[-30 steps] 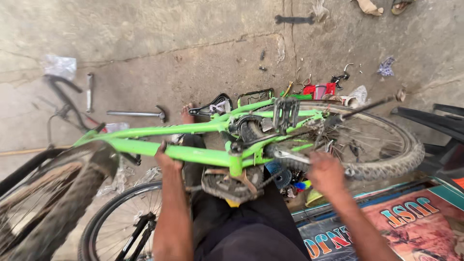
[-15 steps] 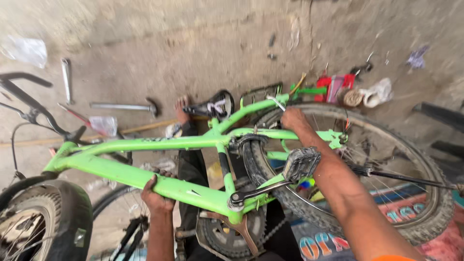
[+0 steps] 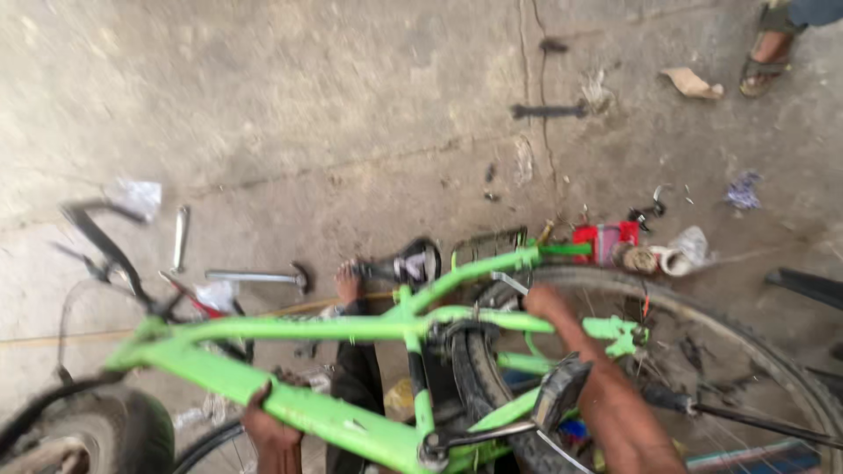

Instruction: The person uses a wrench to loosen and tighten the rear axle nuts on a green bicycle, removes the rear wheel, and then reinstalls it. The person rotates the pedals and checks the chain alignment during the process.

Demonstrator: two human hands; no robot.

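Left hand (image 3: 268, 423) grips the green bike frame (image 3: 290, 332) lower left; right hand (image 3: 546, 305) holds its rear tube; red box (image 3: 604, 239) centre right

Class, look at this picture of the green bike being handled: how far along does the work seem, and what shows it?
Done: both wheels are on the green frame, which is lifted and tilted. In hand: the left hand grips the lower tube and the right hand rests by the rear wheel. Left: a hammer and wrench lie on the floor; the picture is blurred.
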